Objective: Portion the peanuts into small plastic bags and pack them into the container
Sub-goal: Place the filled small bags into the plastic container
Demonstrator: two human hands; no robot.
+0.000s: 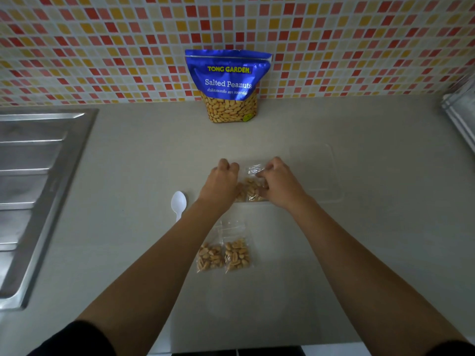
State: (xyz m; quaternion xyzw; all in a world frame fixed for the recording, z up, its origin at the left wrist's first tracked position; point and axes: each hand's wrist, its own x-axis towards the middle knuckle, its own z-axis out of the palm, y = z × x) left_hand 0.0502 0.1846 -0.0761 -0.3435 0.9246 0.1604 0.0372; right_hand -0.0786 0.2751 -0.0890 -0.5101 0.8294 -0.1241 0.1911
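A blue bag of salted peanuts (228, 84) stands upright against the tiled wall. In the middle of the counter, a small clear plastic bag of peanuts (251, 185) lies between my hands. My left hand (221, 183) grips its left side and my right hand (279, 185) pinches its right side near the top. Two more filled small bags (223, 254) lie side by side nearer to me, between my forearms. A clear plastic container (320, 173) sits just right of my right hand; its inside looks bare. A white plastic spoon (178, 204) lies left of my left wrist.
A steel sink drainboard (33, 181) fills the left side of the counter. A metal rack edge (460, 109) shows at the far right. The grey counter (385, 240) runs back to the mosaic tile wall.
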